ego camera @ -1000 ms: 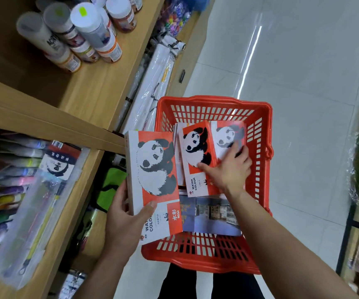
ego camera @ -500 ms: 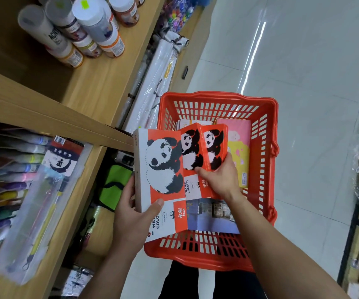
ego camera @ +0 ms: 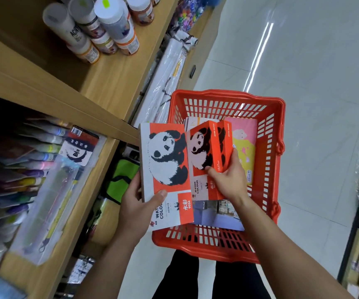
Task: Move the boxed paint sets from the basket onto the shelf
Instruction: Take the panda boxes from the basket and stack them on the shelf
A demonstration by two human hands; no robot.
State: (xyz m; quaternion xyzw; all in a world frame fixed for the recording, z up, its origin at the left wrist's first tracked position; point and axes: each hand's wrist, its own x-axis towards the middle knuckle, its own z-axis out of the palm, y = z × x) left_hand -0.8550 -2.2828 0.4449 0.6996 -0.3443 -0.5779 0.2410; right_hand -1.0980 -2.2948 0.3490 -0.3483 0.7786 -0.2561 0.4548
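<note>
left hand [ego camera: 139, 205] curled round large panda box [ego camera: 165, 165], thumb on face. right hand [ego camera: 228, 183] pinching two smaller panda boxes [ego camera: 206, 152] over basket [ego camera: 268, 147]. box long axes point away from body. shelf [ego camera: 107, 83] lies left; left hand nearer, likely places first.

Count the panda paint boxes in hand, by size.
Large panda box, in left hand: 1
Small panda boxes, in right hand: 2
Total: 3
</note>
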